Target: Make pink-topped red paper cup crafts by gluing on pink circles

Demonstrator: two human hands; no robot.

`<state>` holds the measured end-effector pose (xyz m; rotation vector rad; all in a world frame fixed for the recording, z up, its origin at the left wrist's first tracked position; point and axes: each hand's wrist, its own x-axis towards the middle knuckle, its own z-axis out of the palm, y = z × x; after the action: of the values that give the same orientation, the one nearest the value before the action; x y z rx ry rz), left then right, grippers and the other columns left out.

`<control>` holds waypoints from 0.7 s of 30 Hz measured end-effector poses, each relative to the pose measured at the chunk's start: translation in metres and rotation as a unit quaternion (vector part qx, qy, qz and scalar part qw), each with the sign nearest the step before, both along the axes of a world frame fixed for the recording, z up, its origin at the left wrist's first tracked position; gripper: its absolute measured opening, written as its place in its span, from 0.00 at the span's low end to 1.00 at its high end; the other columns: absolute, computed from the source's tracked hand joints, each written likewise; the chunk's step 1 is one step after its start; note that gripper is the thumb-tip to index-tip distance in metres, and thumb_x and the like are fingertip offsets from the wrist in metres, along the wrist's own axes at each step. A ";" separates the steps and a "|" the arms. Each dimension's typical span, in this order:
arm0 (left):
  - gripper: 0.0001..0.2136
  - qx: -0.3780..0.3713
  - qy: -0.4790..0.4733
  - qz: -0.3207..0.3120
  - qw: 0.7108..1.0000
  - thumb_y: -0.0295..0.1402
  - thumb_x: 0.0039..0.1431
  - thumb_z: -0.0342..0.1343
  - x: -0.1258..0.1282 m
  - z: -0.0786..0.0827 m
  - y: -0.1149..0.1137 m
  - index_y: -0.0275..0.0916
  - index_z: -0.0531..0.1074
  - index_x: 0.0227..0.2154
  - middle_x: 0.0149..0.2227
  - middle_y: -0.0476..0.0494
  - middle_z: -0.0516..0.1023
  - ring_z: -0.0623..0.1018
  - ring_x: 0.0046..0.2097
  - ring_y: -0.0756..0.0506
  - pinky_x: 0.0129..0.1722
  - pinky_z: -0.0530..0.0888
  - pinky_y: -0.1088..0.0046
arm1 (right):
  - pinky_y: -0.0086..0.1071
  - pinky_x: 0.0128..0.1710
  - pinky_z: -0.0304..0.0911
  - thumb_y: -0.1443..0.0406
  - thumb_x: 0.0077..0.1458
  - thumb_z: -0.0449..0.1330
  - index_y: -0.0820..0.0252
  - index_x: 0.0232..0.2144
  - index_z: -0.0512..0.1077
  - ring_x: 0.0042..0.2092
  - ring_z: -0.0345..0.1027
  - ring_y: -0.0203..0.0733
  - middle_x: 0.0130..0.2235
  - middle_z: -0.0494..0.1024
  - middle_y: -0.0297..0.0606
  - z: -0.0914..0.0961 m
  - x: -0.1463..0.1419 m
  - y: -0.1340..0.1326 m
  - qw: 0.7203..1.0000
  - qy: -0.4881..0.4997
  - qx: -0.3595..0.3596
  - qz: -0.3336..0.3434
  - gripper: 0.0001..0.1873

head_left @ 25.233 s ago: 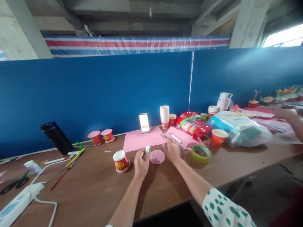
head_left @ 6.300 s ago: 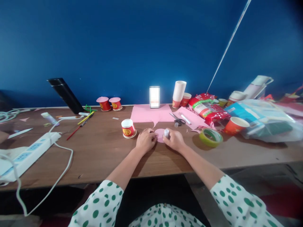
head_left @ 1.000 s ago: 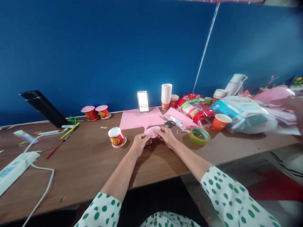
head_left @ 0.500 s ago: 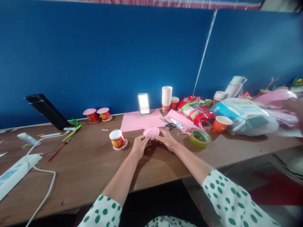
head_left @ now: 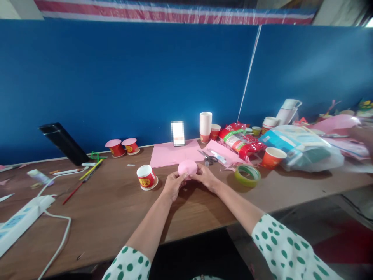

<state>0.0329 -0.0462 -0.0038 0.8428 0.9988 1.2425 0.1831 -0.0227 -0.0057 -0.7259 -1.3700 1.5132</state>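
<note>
near left: bare tabletop point(head_left: 113, 221) passable; obstacles: red cup point(head_left: 146, 179) left; tape roll point(head_left: 246, 181) right; scissors point(head_left: 208, 156) ahead

Worn on the head, the camera looks forward and down from the near side of a brown table point(head_left: 101, 225), taking in the left hand point(head_left: 172, 185) and right hand point(head_left: 206, 177) close by toward 6 o'clock and a blue partition point(head_left: 145, 77) farther off at 12.

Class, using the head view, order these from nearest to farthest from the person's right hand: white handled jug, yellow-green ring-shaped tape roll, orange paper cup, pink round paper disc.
1. Pink round paper disc: held, touching the right hand.
2. Yellow-green ring-shaped tape roll: to the right.
3. Orange paper cup: farther right.
4. White handled jug: far right, toward the back.
</note>
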 end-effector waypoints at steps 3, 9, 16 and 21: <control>0.17 0.004 -0.007 0.000 1.000 0.35 0.38 0.67 0.000 0.001 -0.001 0.30 0.75 0.32 0.27 0.44 0.77 0.73 0.26 0.54 0.23 0.68 0.83 | 0.30 0.37 0.62 0.61 0.37 0.68 0.62 0.42 0.68 0.36 0.68 0.38 0.35 0.75 0.36 0.000 0.000 0.001 1.000 0.004 0.000 0.005 0.27; 0.25 0.035 -0.063 0.001 0.997 0.33 0.38 0.67 0.001 0.007 -0.001 0.34 0.69 0.42 0.32 0.44 0.78 0.76 0.28 0.51 0.27 0.73 0.77 | 0.28 0.33 0.61 0.62 0.37 0.68 0.63 0.41 0.68 0.33 0.67 0.36 0.34 0.74 0.35 0.003 0.002 -0.001 1.000 -0.015 0.006 0.015 0.26; 0.27 0.023 -0.050 0.037 0.998 0.31 0.36 0.68 0.001 0.000 0.003 0.35 0.66 0.42 0.30 0.46 0.77 0.76 0.27 0.52 0.25 0.73 0.79 | 0.23 0.21 0.53 0.60 0.42 0.66 0.63 0.43 0.67 0.27 0.62 0.32 0.28 0.71 0.32 0.003 0.004 -0.002 0.997 -0.075 0.011 0.008 0.26; 0.29 0.030 -0.041 0.024 0.998 0.32 0.36 0.68 0.003 0.001 0.000 0.36 0.63 0.44 0.29 0.49 0.76 0.75 0.25 0.52 0.24 0.73 0.78 | 0.23 0.22 0.54 0.59 0.41 0.66 0.63 0.44 0.66 0.26 0.59 0.30 0.31 0.71 0.33 -0.001 0.004 0.001 0.997 -0.072 0.030 -0.005 0.27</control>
<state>0.0355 -0.0461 -0.0023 0.8115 0.9243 1.3432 0.1870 -0.0214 -0.0065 -0.8168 -1.5106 1.4280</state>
